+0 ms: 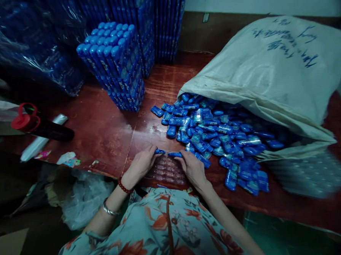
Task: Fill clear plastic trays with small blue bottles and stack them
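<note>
Close in front of my body lies a clear plastic tray (168,171) with rows of rounded hollows. At its far left corner my left hand (143,161) is closed on a small blue packet (159,151). My right hand (192,166) pinches another blue packet (175,154) at the far right corner. Both packets are at the tray's far edge; whether they rest in it I cannot tell. A loose heap of similar blue packets (207,131) spreads to the right, nearest my right hand.
A large white woven sack (258,65) lies with its mouth open over the heap. Stacked blue packets (112,66) stand at the back left. A black bottle with a red lid (50,130) lies left on the reddish table (102,127). Clear trays (312,173) sit right.
</note>
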{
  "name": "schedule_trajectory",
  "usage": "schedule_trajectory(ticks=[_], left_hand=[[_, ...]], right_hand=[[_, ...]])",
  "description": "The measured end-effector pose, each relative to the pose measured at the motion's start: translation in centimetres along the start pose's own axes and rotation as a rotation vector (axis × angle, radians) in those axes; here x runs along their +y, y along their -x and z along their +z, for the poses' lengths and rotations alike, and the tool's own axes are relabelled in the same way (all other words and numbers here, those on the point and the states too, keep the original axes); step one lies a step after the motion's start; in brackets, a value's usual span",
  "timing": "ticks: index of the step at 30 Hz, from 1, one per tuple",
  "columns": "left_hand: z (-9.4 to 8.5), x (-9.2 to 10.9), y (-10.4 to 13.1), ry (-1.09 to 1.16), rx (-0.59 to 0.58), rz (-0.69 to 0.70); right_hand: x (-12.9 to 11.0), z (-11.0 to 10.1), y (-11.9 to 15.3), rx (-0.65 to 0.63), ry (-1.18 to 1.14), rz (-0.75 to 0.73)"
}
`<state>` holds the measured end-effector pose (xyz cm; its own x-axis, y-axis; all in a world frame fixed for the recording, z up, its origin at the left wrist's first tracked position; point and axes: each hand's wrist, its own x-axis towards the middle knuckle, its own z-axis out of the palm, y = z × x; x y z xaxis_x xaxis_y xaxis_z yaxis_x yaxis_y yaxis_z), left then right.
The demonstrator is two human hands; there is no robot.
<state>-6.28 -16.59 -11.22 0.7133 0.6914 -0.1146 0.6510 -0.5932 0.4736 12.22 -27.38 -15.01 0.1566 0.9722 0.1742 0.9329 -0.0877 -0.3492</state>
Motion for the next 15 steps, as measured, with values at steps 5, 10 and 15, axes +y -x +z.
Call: schedule_trajectory(ticks=[5, 10, 15], left_hand=[[0.2, 1.2, 0.1, -0.232, -0.085, -0.017], [-0.4, 1.1, -0.9, -0.307, -0.223, 0.117], [-0.6, 1.6, -1.7, -0.371, -0.285, 0.16]], right_hand=[[-0.5, -0.8, -0.8, -0.083, 0.211, -0.034], [-1.0, -1.9, -2.4, -0.298, 0.265, -0.126], [-2.0, -3.5, -3.3, -0.461, 0.339, -0.221]])
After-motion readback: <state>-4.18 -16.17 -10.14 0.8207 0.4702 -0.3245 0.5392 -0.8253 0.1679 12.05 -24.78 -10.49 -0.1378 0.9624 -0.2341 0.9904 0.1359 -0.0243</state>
